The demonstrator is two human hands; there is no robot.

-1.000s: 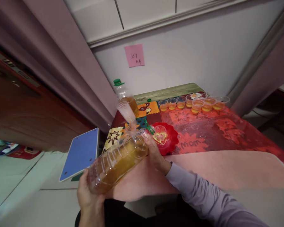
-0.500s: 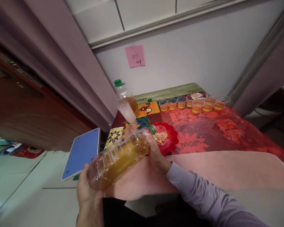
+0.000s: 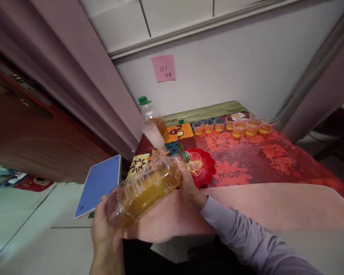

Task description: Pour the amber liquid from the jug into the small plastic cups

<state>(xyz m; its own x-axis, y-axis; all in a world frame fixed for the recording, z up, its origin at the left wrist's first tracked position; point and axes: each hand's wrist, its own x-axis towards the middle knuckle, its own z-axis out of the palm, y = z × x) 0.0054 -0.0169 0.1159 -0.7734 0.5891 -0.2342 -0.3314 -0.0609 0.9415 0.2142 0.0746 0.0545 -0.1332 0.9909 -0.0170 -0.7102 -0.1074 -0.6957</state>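
A large clear plastic bottle (image 3: 146, 191) of yellow-brown liquid is held tilted over the near side of the table, its neck toward the red plate. My left hand (image 3: 104, 221) is closed round the bottle's base. Near its neck, my right hand (image 3: 189, 183) grips the bottle from the right. Just past the neck lies a scalloped red plate (image 3: 209, 173), with a clear plastic cup (image 3: 195, 160) on it. The bottle's green handle (image 3: 183, 152) shows above the plate. Whether liquid is flowing out cannot be made out.
A second bottle (image 3: 153, 118) with a green cap stands at the back left, behind a leaning stack of clear cups (image 3: 154, 135). Several cups of orange liquid (image 3: 239, 129) line the table's back. A green cap (image 3: 181, 121) lies nearby. A blue board (image 3: 99, 187) sits left of the table.
The bottle's base and my left hand have shifted very slightly left and up. My right hand stays at the neck, and the other things have not moved.
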